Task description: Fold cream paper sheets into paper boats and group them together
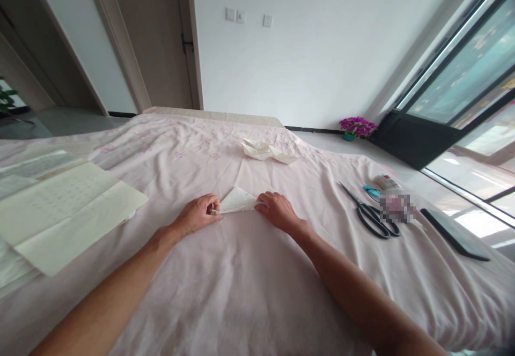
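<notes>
Okay, both hands in, bare, working on one folded paper point(237, 200), a whitish triangle, apex pointing away from the person, long edge nearest. It sits mid-bed, on or just above the pink patterned cloth point(233, 286); exact contact unclear.

Left hand point(201, 211): forearm runs up from the lower left, angled inward, wrist nearly straight, back of hand up. Fingers curled, thumb stretched along the near edge; tips pinched on the paper's left corner.

Right hand point(277, 209): forearm comes from the lower right, angled inward, hand turned toward the left one. Fingers bent, closed over the right corner; thumb mostly hidden, but the grip looks clamped on the paper. Hands roughly level, apart, triangle spanning the space between. Elbows out of view.

Beyond the hands, a folded paper boat point(261, 151) lies on the cloth. Left side: stack of paper sheets point(76, 206), top one creased, faint marks on it. Right side: black-handled scissors point(374, 219), points away, handles toward the person; near them a pixelated item point(397, 207), then a dark flat object point(454, 236) by the bed's edge.
</notes>
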`<state>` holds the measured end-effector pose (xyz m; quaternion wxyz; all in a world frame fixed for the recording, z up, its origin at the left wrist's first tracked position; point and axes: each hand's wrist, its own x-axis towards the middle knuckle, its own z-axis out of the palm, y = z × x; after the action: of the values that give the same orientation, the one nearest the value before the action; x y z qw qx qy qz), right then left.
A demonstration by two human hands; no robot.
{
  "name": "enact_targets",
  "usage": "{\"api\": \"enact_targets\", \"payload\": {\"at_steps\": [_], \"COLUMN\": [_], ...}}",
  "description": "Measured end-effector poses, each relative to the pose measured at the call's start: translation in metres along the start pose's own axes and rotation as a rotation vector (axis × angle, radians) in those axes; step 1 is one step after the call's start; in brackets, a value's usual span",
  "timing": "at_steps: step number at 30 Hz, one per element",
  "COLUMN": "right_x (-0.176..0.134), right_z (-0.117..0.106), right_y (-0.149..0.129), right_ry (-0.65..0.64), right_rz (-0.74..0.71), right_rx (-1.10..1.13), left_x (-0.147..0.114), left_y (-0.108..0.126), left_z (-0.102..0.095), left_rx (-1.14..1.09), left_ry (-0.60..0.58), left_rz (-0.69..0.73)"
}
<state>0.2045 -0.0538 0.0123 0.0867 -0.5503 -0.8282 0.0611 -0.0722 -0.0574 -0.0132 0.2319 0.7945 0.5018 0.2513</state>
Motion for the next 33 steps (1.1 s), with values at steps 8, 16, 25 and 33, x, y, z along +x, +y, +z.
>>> {"api": "enact_targets", "payload": {"at_steps": [8, 16, 25, 33], "right_x": [0.000, 0.002, 0.006, 0.007], "right_z": [-0.003, 0.000, 0.003, 0.007], "right_y": [-0.001, -0.003, -0.003, 0.001], "right_ry": [-0.024, -0.007, -0.002, 0.011], "right_rz": [0.016, 0.053, 0.100, 0.121], "right_rx": [0.029, -0.026, -0.072, -0.058], "left_x": [-0.005, -0.007, -0.008, -0.010], "left_y": [0.003, 0.008, 0.017, 0.024], "left_z": [-0.006, -0.006, -0.007, -0.003], "left_rx": [-0.088, 0.078, 0.251, 0.440], "left_ry": [0.023, 0.055, 0.045, 0.082], "left_rz": [-0.070, -0.173, -0.242, -0.196]}}
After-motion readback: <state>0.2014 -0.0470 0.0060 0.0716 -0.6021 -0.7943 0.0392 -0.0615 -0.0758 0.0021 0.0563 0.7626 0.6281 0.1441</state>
